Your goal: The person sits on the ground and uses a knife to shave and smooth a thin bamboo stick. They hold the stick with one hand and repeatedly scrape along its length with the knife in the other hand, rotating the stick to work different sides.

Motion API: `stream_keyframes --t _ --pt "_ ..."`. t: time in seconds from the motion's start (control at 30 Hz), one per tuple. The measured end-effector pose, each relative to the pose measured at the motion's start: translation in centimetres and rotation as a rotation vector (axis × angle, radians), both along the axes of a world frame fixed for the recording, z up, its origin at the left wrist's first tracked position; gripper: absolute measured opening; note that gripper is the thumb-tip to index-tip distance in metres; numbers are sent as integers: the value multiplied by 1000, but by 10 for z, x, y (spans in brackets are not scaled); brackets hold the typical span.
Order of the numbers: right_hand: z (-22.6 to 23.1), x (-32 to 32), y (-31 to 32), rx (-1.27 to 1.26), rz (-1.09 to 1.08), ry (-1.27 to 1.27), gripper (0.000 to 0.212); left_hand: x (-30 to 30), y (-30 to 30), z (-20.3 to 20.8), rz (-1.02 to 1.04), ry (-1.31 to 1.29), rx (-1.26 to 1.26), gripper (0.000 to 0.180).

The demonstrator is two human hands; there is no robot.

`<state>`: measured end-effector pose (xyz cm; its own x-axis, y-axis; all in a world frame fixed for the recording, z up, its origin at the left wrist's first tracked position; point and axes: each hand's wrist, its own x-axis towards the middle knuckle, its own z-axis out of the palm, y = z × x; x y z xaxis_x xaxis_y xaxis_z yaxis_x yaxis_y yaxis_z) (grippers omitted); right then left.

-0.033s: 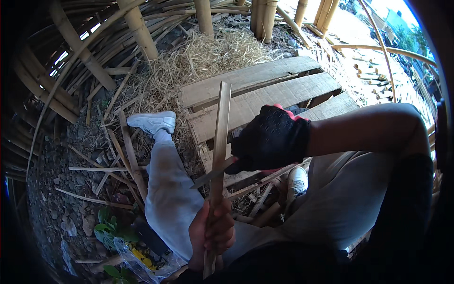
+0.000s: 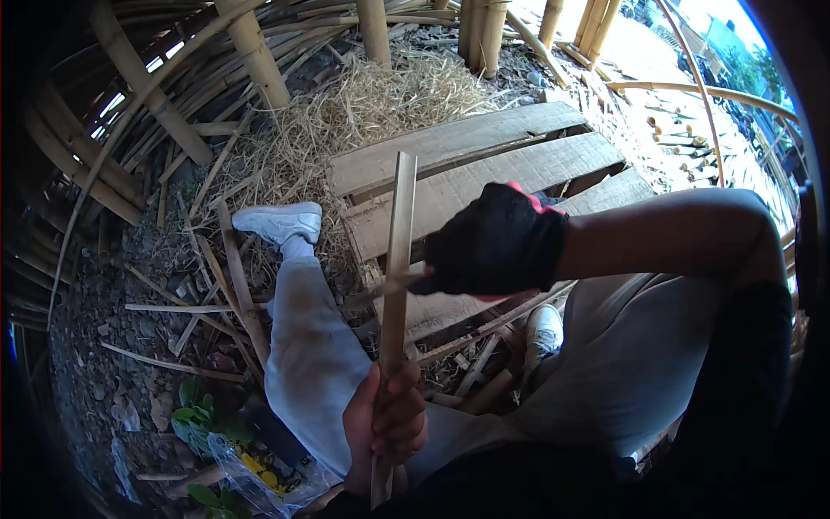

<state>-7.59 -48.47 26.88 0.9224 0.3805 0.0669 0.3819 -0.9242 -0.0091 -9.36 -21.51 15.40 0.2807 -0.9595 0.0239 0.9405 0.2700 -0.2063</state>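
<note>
Bamboo strip (image 2: 399, 251) upright, long axis running from the lap up toward the wooden planks (image 2: 467, 164). Left hand (image 2: 385, 426) wrapped tight round the strip's lower end. Gloved right hand (image 2: 497, 244) just right of the strip's middle, fist closed on a blade (image 2: 389, 287) laid flat across the strip, above the left hand's grip.

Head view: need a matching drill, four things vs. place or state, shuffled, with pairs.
Things:
1. bamboo strip
2. right hand
3. left hand
4. white shoe

Place or state:
A. in a black glove, blade against the strip
B. bare, gripping the strip's lower end
C. on the ground beside the straw
D. held upright over the planks

Pairs: 1-D, 2-A, 3-B, 4-C
</note>
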Motion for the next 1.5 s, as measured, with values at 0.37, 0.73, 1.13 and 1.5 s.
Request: stream_keyframes --t 0.37,0.73,1.13,1.5 --pt "22 8 -1 -100 -68 215 32 -3 -4 -3 -52 42 -74 34" --pt "8 13 -34 -221 -31 -11 41 -7 -8 -5 -66 34 -104 34" --pt "15 23 -54 -237 -207 88 53 -1 -8 -6 -23 58 -95 34" --pt "22 25 -38 -258 -312 96 48 -2 -12 -9 -64 43 -68 35"
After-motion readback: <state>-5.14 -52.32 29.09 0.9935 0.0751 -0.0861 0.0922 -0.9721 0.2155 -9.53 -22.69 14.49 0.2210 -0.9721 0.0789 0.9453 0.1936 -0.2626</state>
